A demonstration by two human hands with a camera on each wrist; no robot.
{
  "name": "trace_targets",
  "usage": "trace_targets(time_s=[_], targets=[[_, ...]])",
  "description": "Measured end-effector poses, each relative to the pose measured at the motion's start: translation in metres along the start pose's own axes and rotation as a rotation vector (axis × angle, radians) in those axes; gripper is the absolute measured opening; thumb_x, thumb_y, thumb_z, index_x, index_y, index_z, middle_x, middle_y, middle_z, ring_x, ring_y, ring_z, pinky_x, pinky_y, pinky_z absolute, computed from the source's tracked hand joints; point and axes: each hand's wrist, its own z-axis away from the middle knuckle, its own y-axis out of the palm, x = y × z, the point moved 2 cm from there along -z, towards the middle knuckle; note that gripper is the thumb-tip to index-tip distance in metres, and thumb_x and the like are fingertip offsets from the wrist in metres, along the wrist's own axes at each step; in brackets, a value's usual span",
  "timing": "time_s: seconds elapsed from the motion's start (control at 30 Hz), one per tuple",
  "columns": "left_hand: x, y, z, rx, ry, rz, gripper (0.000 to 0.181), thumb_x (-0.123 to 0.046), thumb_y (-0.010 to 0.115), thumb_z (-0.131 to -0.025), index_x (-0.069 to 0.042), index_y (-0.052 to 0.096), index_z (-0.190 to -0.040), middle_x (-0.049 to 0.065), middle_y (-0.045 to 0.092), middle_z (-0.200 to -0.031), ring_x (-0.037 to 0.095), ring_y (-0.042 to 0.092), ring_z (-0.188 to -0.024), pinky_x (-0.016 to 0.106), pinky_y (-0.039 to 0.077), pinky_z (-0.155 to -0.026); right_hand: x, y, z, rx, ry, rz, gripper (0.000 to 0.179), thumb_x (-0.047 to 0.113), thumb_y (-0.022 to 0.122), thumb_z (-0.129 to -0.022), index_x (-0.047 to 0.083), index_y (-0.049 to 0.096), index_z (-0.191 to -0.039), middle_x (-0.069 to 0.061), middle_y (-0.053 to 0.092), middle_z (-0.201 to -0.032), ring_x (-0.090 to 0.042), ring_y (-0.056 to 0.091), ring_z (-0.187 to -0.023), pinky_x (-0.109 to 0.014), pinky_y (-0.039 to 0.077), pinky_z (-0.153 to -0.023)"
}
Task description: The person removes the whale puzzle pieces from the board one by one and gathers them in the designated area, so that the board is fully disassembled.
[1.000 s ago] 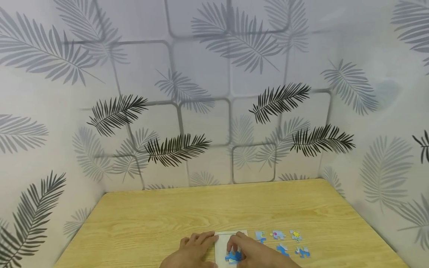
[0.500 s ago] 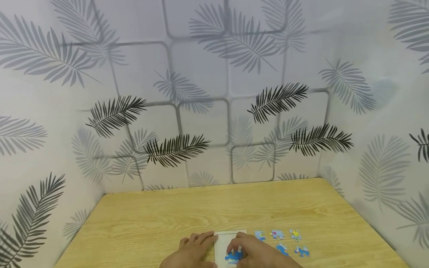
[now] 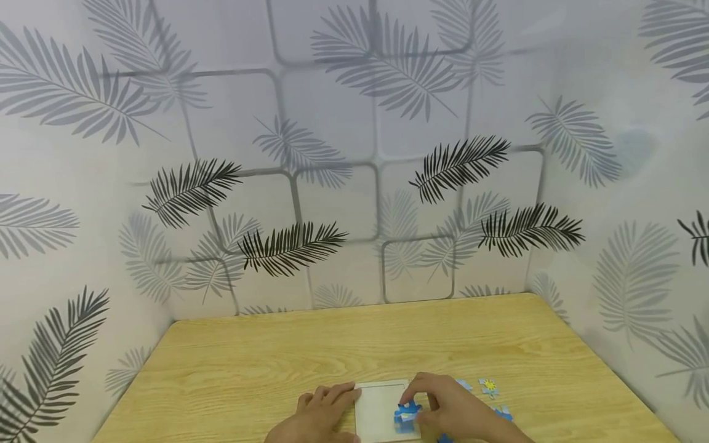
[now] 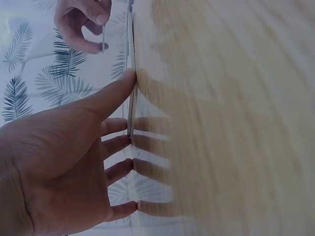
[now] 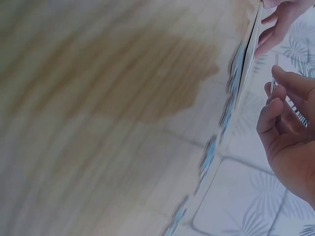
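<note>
In the head view a thin white puzzle board [image 3: 378, 409] lies on the table. My left hand [image 3: 321, 416] rests along its left side, and the left wrist view shows the thumb and fingertips touching board and table. Above the board's right part, my right hand [image 3: 458, 407] pinches a blue jigsaw piece [image 3: 407, 417] between thumb and fingers. Edge-on in the right wrist view, that held piece appears as a thin strip, apart from the board. To the right lie a jigsaw piece with a yellow sun [image 3: 490, 387] and a blue-and-white piece [image 3: 503, 413].
A light-blue piece [image 3: 464, 384] and another blue piece [image 3: 445, 439] are partly hidden by my right hand. The wood-grain table [image 3: 310, 344] reaches back to a wall [image 3: 343, 203] with leaf patterns.
My right hand has lifted the blue jigsaw piece and moved it right, covering some of the loose pieces. My left hand stays at the board.
</note>
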Motion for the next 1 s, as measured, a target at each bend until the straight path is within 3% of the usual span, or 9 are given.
trace_targets(time_s=[0.1, 0.2, 0.37, 0.6, 0.83, 1.0], targets=[[0.0, -0.001, 0.001, 0.005, 0.008, 0.018, 0.08, -0.065, 0.067, -0.091, -0.035, 0.038, -0.159, -0.01, 0.032, -0.166, 0.028, 0.037, -0.142, 0.067, 0.027, -0.109, -0.003, -0.01, 0.013, -0.025, -0.057, 0.039, 0.025, 0.001, 0.075, -0.092, 0.014, 0.074, -0.114, -0.002, 0.069, -0.101, 0.007, 0.038, -0.058, -0.02, 0.046, -0.053], [0.001, -0.002, 0.0, 0.018, -0.004, 0.016, 0.079, -0.065, 0.067, -0.091, -0.036, 0.038, -0.159, -0.009, 0.032, -0.166, 0.029, 0.036, -0.142, 0.067, 0.027, -0.109, -0.006, -0.02, 0.026, -0.025, -0.074, 0.003, 0.025, -0.001, 0.073, -0.092, 0.012, 0.075, -0.113, -0.007, 0.069, -0.102, 0.006, 0.038, -0.06, -0.019, 0.044, -0.054], [-0.001, -0.002, 0.0, 0.03, -0.016, 0.007, 0.078, -0.061, 0.069, -0.092, -0.034, 0.039, -0.159, -0.008, 0.033, -0.166, 0.028, 0.036, -0.142, 0.067, 0.027, -0.11, -0.013, -0.034, 0.046, -0.002, -0.035, -0.095, 0.02, 0.001, 0.071, -0.095, 0.008, 0.074, -0.114, -0.015, 0.068, -0.109, -0.002, 0.047, -0.071, -0.021, 0.047, -0.059], [0.0, -0.001, 0.0, 0.024, 0.017, 0.018, 0.08, -0.064, 0.066, -0.092, -0.032, 0.038, -0.16, -0.006, 0.033, -0.166, 0.03, 0.036, -0.142, 0.067, 0.027, -0.109, -0.024, -0.046, 0.072, 0.037, -0.013, -0.063, 0.016, 0.011, 0.073, -0.097, 0.015, 0.076, -0.112, -0.007, 0.068, -0.102, 0.006, 0.043, -0.067, -0.021, 0.045, -0.055], [0.002, 0.001, -0.001, 0.016, 0.016, 0.004, 0.08, -0.066, 0.066, -0.091, -0.033, 0.038, -0.159, -0.006, 0.033, -0.166, 0.029, 0.037, -0.141, 0.067, 0.029, -0.107, -0.027, -0.05, 0.087, 0.116, 0.016, -0.194, 0.013, 0.006, 0.073, -0.095, 0.011, 0.077, -0.107, -0.011, 0.068, -0.102, -0.009, 0.048, -0.07, -0.02, 0.04, -0.054], [0.002, 0.001, 0.0, 0.013, 0.024, 0.016, 0.081, -0.067, 0.064, -0.091, -0.033, 0.038, -0.16, -0.006, 0.033, -0.166, 0.029, 0.037, -0.142, 0.067, 0.028, -0.108, -0.031, -0.049, 0.092, 0.144, 0.022, -0.238, 0.013, 0.002, 0.073, -0.095, 0.011, 0.078, -0.103, -0.013, 0.068, -0.106, 0.001, 0.053, -0.077, -0.021, 0.045, -0.058]])
